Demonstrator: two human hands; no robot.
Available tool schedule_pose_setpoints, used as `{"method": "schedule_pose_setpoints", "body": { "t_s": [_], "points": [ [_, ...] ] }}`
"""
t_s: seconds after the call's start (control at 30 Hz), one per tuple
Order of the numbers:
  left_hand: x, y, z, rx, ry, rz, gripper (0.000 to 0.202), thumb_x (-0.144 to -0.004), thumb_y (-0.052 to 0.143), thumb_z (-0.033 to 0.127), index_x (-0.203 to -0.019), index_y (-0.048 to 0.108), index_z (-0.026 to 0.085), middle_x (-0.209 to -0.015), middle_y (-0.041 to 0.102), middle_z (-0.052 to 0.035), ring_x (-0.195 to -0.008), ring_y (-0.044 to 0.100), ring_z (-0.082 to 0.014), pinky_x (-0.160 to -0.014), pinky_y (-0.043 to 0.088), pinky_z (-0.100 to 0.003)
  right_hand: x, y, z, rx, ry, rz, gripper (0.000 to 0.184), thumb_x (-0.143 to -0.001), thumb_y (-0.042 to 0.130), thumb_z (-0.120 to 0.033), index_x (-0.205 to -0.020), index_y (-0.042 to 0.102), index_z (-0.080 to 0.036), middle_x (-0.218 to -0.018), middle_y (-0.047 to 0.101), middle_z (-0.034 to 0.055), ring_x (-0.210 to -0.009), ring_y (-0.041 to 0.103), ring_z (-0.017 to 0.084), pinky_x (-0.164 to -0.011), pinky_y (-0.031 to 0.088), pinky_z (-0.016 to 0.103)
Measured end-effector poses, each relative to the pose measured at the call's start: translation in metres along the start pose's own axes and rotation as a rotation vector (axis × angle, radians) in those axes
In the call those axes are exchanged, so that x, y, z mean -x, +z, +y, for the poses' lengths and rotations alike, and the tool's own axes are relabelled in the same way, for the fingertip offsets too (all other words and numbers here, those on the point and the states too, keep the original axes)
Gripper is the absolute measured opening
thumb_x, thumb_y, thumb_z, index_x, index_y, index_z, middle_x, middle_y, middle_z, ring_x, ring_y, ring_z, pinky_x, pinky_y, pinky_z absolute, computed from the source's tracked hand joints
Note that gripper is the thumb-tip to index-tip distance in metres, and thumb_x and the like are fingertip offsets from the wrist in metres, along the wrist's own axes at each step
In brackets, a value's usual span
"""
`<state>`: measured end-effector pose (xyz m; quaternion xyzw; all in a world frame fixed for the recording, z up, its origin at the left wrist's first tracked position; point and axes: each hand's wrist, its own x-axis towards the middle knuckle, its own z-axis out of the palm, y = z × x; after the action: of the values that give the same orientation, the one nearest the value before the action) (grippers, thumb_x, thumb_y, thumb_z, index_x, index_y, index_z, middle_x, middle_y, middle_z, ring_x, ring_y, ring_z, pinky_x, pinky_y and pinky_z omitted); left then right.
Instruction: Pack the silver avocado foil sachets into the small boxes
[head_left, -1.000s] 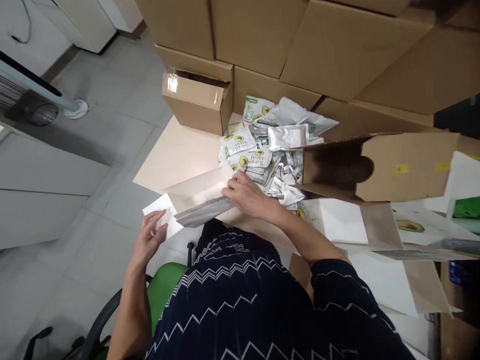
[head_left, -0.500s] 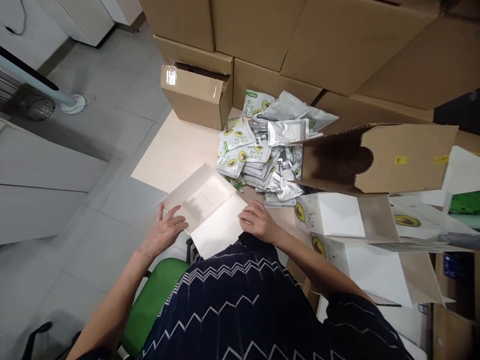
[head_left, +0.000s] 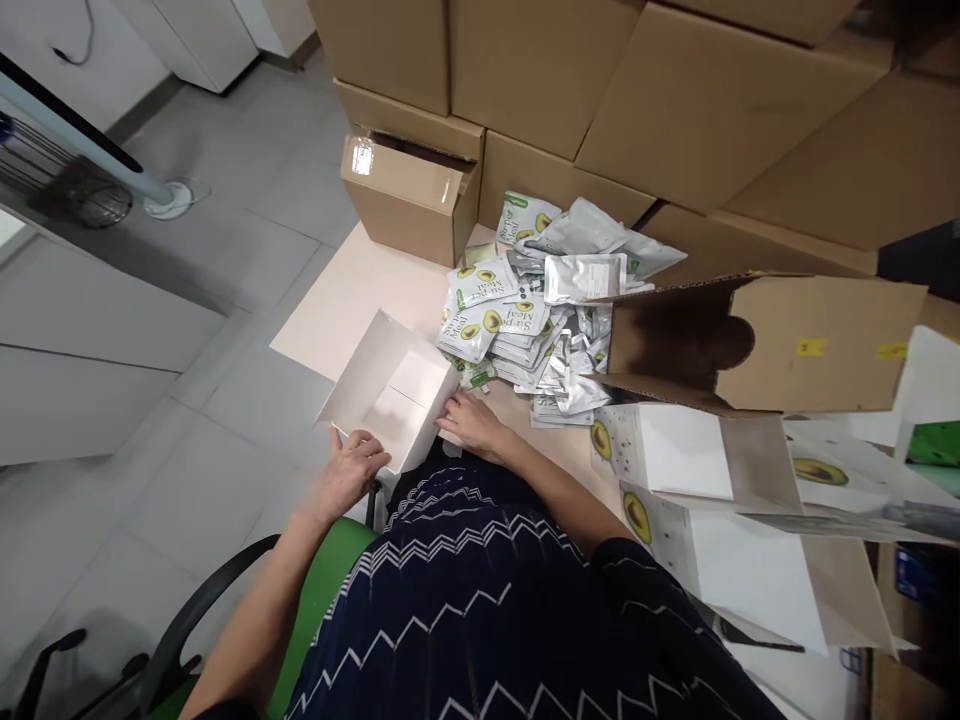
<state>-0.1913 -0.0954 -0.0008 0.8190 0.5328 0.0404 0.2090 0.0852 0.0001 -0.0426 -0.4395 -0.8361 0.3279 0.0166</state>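
Note:
A white paperboard box (head_left: 401, 385), its inside facing me, sits tilted at the near edge of the table, by my lap. My left hand (head_left: 352, 470) is closed on its lower left corner, fingers curled over the edge. On the opposite side my right hand (head_left: 472, 422) grips the box's right wall, fingertips bent against it. Just beyond the box lies a heap of silver and white pouches (head_left: 517, 320) printed with avocados.
A brown carton (head_left: 409, 195) stands at the table's back left. An open carton (head_left: 817, 340) lies on its side to the right, with opened white boxes (head_left: 682, 450) below it. Large cartons (head_left: 540, 75) are stacked behind. A green chair (head_left: 322, 570) is beneath me.
The right part of the white box, lying flat before, now stands up as a wall. My right hand has moved left with it. The view has shifted slightly.

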Motion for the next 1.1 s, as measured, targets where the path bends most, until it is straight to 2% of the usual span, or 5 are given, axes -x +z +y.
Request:
{"method": "schedule_pose_setpoints", "body": {
  "t_s": [0.17,0.47,0.7,0.93,1.1],
  "points": [
    [0.01,0.005,0.011,-0.11,-0.015,-0.018,0.031,-0.094,0.047,0.014,-0.105,0.073,0.027,-0.103,0.07,-0.0107,-0.107,0.055,-0.0281,-0.111,0.028,-0.067,0.003,-0.058,0.043,-0.395,-0.006,-0.292,0.026,-0.097,0.051,-0.034,-0.091,0.069,-0.016,-0.088,0.071,0.0041,-0.077,0.065,0.016,-0.074,0.05,0.028],
    [0.007,0.012,0.026,-0.189,-0.091,0.009,0.038,-0.093,0.045,0.007,-0.108,0.072,0.03,-0.105,0.072,-0.0085,-0.106,0.057,-0.029,-0.107,0.023,-0.072,-0.057,-0.051,0.091,0.411,0.086,0.086,0.073,-0.087,0.055,-0.006,-0.156,0.04,-0.026,-0.168,0.021,0.0129,-0.153,0.016,0.038,-0.118,0.017,0.062],
    [-0.003,0.012,0.04,-0.169,-0.129,0.034,0.04,-0.092,0.044,0.006,-0.109,0.072,0.03,-0.106,0.071,-0.0075,-0.108,0.057,-0.0291,-0.107,0.024,-0.073,-0.075,-0.063,0.098,0.232,0.077,0.372,0.05,-0.097,0.041,-0.011,-0.142,0.06,-0.02,-0.145,0.058,0.0116,-0.134,0.048,0.031,-0.111,0.039,0.048],
    [-0.009,0.015,0.053,-0.166,-0.135,0.063,0.04,-0.093,0.045,0.006,-0.112,0.07,0.031,-0.105,0.072,-0.0072,-0.107,0.057,-0.0289,-0.106,0.024,-0.074,-0.003,-0.127,0.054,-0.305,0.008,1.095,0.048,-0.106,0.031,-0.041,-0.145,0.055,-0.024,-0.131,0.066,0.0089,-0.119,0.064,0.023,-0.097,0.055,0.042],
    [-0.01,0.022,0.061,-0.169,-0.13,0.094,0.036,-0.095,0.047,0.009,-0.114,0.069,0.03,-0.106,0.072,-0.0072,-0.107,0.058,-0.0292,-0.106,0.022,-0.073,0.051,-0.121,-0.018,-0.506,-0.118,0.951,0.041,-0.105,0.039,-0.038,-0.137,0.062,-0.027,-0.118,0.071,0.0076,-0.111,0.069,0.021,-0.087,0.062,0.041]
  ]
}}
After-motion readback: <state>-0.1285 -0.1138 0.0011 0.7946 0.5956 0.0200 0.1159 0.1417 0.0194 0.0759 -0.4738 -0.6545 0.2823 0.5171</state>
